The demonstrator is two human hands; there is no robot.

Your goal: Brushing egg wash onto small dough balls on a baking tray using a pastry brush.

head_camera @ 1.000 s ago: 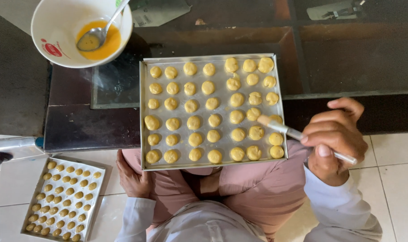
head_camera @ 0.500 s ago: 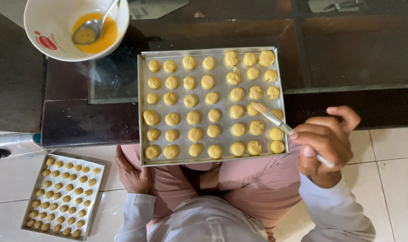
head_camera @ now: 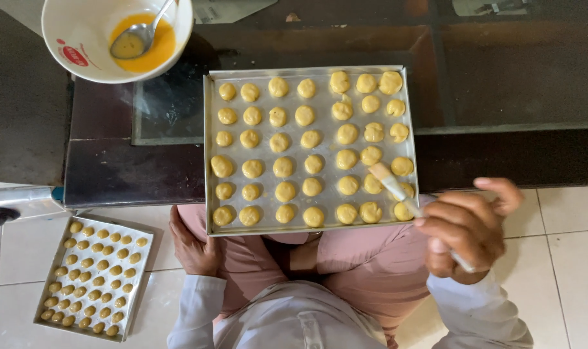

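Counts: two metal trays, one bowl, one spoon, one brush, two hands.

The large tray [head_camera: 208, 155] lay partly on the dark table [head_camera: 513, 71] and partly over the person's lap, holding about forty-one pale yellow dough balls [head_camera: 283, 167] in roughly six rows. The small tray [head_camera: 145, 271] sat on the tiled floor [head_camera: 565, 258] at lower left, with about fifty smaller, darker balls in seven or so rows.

The white bowl [head_camera: 67, 26] stood at the table's upper left, holding yellow-orange liquid and one metal spoon [head_camera: 138, 39]. A red oval mark showed on the bowl's outer wall, lower left side. A pale printed sheet lay at the table's top edge; details too small to tell.

The pastry brush [head_camera: 397, 189] was at the large tray's lower right corner. Long axis ran diagonally, bristle end pointing up-left over the dough balls, handle down-right into the hand.

The right hand [head_camera: 465, 232] had thumb and fingers closed around the brush handle, index finger stretched out to the right. The left hand [head_camera: 193, 249] rested under the large tray's lower left edge, fingers loosely together against the lap, holding nothing visible.
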